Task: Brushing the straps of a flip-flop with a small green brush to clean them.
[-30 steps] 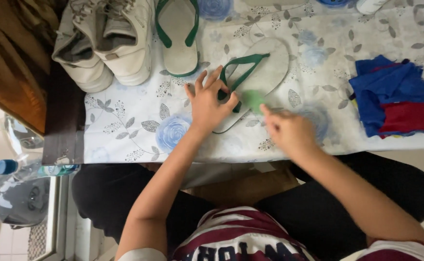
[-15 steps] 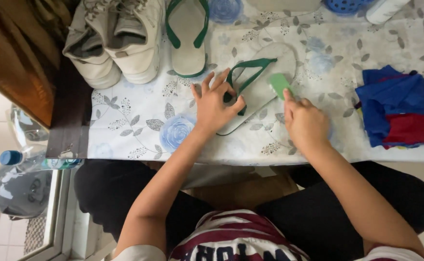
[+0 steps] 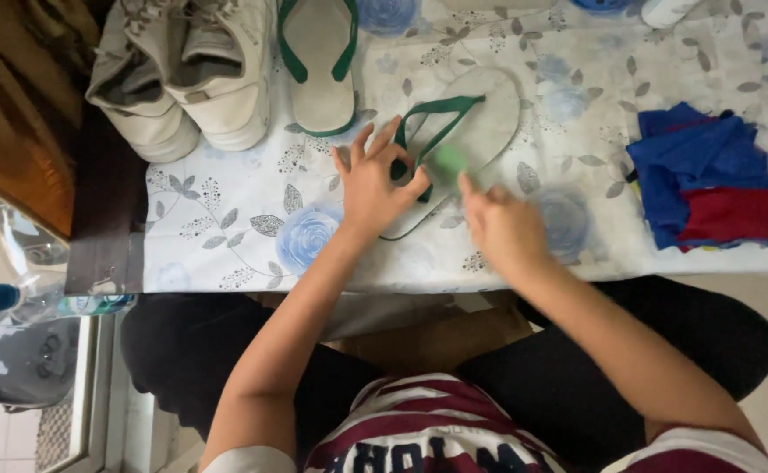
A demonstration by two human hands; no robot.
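Left hand [image 3: 375,188] pins the flip-flop [image 3: 467,131] flat; right hand [image 3: 498,223], pinching a green sponge [image 3: 448,159], has drawn back down the sole, mid-scrub.

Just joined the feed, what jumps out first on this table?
Mid-table, the left hand presses down a white flip-flop with green straps, while the right hand, blurred, holds a small green pad against its sole. Its twin flip-flop and a pair of white sneakers sit at the far left edge. A pile of blue and red cloths lies to the right.
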